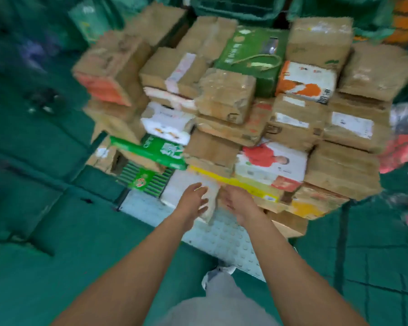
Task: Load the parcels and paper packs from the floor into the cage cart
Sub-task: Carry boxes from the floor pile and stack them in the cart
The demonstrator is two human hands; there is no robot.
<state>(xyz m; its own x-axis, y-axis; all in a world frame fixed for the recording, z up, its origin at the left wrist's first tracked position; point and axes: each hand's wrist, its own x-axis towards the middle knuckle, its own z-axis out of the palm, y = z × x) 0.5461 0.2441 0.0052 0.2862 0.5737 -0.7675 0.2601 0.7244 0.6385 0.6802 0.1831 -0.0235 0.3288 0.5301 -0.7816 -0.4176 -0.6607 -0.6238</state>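
Both arms reach forward, the left hand (194, 198) and right hand (237, 204) flanking a pale parcel (210, 203) at the foot of the stacked parcels (226, 97) on the cart deck (212, 234), fingers spread, seemingly steadying it, though blur hides any firm grip.

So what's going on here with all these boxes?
A person is stacking parcels on a cart with a studded metal deck. Both bare hands reach toward a white package at the bottom front of the pile: the left hand rests on it with fingers spread, and the right hand is open beside it. Neither has a closed grip. Brown boxes and a green carton are already piled high. The picture is blurred.
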